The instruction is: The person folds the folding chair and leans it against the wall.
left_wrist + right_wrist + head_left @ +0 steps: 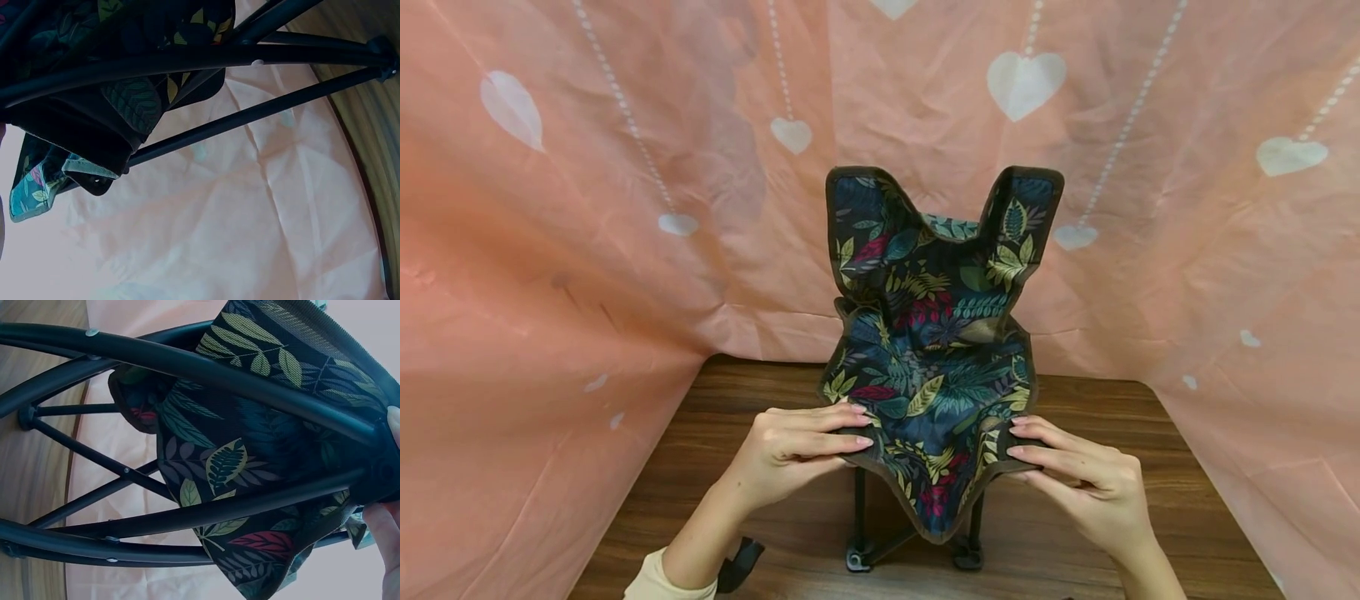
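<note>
A folding camp chair (936, 375) with dark leaf-patterned fabric stands upright, its backrest away from me. My left hand (801, 446) grips the seat's front left corner, fingers on top and the thumb hidden. At the front right corner, my right hand (1090, 479) holds the seat edge the same way. The right wrist view shows the right hand's fingers (384, 534) about the corner bracket where dark tubes (275, 503) meet. Crossed chair tubes (262, 115) and the fabric's underside fill the left wrist view; the left hand barely shows there.
The chair's front feet (859, 560) rest on a brown wood-grain tabletop (700, 467). Pink cloth (587, 208) printed with white hearts hangs behind and on both sides. A dark object (741, 565) sits beside the left wrist.
</note>
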Demonstrator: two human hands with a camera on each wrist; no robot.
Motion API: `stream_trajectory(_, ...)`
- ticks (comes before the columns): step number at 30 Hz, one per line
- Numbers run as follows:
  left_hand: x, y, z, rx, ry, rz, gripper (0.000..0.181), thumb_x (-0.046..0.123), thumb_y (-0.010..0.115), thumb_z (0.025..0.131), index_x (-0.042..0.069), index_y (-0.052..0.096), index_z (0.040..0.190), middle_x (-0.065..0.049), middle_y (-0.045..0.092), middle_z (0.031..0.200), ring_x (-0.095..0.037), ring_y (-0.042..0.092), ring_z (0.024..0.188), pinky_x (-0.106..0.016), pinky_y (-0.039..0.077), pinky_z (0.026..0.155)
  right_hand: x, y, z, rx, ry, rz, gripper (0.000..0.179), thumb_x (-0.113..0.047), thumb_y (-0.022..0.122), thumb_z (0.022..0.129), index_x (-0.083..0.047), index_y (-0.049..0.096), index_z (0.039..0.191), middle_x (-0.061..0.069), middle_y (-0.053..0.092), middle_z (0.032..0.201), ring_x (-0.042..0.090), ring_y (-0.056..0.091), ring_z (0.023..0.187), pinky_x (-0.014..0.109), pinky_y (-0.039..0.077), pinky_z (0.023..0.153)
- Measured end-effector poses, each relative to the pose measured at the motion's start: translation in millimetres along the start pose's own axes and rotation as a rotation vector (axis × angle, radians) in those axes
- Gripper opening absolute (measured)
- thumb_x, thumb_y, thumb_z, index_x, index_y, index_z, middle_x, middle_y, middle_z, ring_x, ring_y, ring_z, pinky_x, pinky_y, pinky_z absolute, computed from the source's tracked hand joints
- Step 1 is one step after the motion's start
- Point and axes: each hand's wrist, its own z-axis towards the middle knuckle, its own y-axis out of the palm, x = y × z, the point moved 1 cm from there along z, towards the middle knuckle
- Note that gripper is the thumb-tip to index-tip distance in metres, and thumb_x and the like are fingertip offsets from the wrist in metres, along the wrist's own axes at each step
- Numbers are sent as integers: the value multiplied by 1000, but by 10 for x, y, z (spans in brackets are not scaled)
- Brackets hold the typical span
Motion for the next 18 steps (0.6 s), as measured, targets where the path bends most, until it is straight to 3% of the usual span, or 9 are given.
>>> stream_trajectory(18,-102,83,196,13,-3,-32,18,8,72,86,2,76,102,-20,72,108,-28,69,107,-33,50,101,134,125,138,-17,0,-24,17,-4,76,80,10,74,90,16,72,110,18,66,114,19,50,97)
